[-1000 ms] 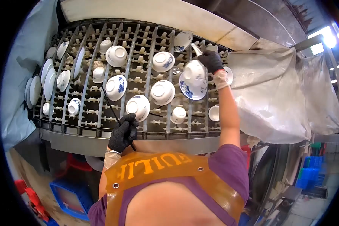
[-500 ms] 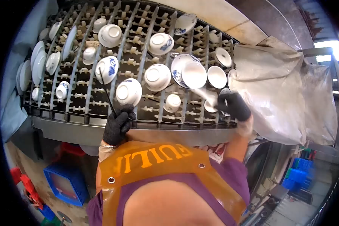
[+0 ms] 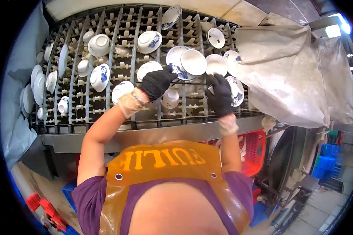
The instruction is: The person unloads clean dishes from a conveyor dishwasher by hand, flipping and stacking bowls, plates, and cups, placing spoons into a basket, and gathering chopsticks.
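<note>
My left hand point(image 3: 157, 83), in a black glove, is closed beside the lower left edge of a blue-patterned plate point(image 3: 172, 58). What its fingers hold is hidden. A white bowl point(image 3: 193, 62) leans in front of that plate. My right hand point(image 3: 219, 96), also black-gloved, has its bent fingers at the lower rim of another white bowl point(image 3: 216, 64), which faces me. Below the left hand stands a small cup point(image 3: 170, 99). Behind its wrist are two upturned bowls, one point(image 3: 148, 69) above and one point(image 3: 121, 90) to the left. A blue-patterned dish point(image 3: 237, 94) lies right of my right hand.
The dishes stand on a slatted conveyor point(image 3: 123, 41) with plastic pegs and a metal front edge point(image 3: 164, 133). More bowls and plates point(image 3: 38, 88) stand at the left. A plastic curtain point(image 3: 280, 74) hangs at the right. Below is a red basket point(image 3: 259, 152).
My left hand has moved right to the patterned plate; the dark stick it held no longer shows clearly. My right hand has gone up to a bowl, and its white spoon is out of sight.
</note>
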Action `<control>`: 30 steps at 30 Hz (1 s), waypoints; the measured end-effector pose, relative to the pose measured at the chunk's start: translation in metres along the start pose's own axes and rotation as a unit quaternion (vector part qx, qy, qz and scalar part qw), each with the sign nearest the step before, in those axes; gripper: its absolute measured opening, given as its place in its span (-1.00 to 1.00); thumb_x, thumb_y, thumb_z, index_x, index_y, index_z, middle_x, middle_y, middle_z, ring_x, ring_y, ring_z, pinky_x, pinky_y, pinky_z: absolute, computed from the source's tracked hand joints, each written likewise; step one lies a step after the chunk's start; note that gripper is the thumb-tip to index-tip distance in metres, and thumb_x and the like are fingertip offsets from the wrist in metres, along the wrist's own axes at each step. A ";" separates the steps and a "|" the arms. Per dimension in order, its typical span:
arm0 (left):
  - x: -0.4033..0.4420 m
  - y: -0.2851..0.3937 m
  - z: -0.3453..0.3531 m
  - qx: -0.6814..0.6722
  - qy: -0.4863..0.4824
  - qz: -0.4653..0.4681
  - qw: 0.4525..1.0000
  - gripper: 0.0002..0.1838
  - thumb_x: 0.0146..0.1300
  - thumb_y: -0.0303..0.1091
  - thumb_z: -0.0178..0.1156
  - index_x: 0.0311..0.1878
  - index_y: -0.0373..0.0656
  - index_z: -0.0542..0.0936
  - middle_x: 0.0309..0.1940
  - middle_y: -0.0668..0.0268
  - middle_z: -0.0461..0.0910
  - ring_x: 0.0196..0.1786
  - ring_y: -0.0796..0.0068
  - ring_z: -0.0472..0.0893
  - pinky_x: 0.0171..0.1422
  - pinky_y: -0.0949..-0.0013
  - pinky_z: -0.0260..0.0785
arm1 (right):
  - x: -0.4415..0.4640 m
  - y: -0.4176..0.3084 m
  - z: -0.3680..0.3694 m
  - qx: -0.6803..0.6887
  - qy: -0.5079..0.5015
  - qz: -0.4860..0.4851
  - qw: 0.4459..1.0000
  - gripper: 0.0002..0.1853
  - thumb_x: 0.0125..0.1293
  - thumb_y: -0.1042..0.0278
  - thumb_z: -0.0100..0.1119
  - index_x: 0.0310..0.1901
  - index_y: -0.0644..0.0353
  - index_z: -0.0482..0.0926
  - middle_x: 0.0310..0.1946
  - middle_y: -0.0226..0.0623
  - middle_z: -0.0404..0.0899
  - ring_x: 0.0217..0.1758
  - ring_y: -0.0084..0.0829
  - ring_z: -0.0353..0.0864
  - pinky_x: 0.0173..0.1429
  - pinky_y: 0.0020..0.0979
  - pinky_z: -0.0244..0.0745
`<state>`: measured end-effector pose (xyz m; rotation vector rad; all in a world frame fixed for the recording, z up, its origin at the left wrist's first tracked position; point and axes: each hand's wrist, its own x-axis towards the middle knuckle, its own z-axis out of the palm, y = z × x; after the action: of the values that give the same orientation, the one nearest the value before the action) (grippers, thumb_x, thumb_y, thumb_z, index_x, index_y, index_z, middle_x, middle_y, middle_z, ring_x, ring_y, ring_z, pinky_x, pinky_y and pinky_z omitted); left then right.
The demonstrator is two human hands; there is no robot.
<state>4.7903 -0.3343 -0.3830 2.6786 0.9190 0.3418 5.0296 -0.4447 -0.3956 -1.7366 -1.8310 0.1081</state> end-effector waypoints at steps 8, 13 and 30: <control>0.030 -0.024 0.021 0.151 0.056 0.021 0.987 -0.91 0.12 -0.33 0.11 -0.28 -0.01 0.52 -0.38 0.31 0.47 -0.40 0.38 0.58 -0.45 0.33 0.45 | 0.129 0.033 0.070 0.192 -0.070 0.067 0.977 -0.82 0.11 0.32 0.22 -0.24 0.13 0.61 -0.39 -0.21 0.60 -0.37 -0.27 0.56 -0.28 -0.38 0.43; 0.045 -0.024 0.010 0.109 0.027 0.030 0.993 -0.95 0.06 -0.45 0.09 -0.41 -0.18 0.52 -0.36 0.12 0.50 -0.43 0.11 0.61 -0.42 0.16 0.46 | 0.193 0.083 0.098 0.144 0.036 0.127 0.981 -0.70 0.15 0.42 0.11 -0.04 0.19 0.55 -0.24 -0.11 0.62 -0.19 -0.23 0.59 -0.04 -0.31 0.45; 0.060 0.002 -0.036 -0.324 0.277 -0.201 0.882 -0.86 0.04 -0.41 0.31 -0.42 -0.26 0.57 -0.55 0.18 0.58 -0.56 0.44 0.49 -0.39 0.42 0.34 | 0.180 0.105 0.047 0.505 -0.091 0.262 0.817 -0.75 0.16 0.33 0.20 -0.20 0.35 0.59 -0.47 -0.39 0.60 -0.48 -0.58 0.48 -0.34 -0.45 0.40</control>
<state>4.8263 -0.2914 -0.3413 1.7398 1.2073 1.1226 5.1070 -0.2466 -0.4157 -1.3501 -0.9656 1.2585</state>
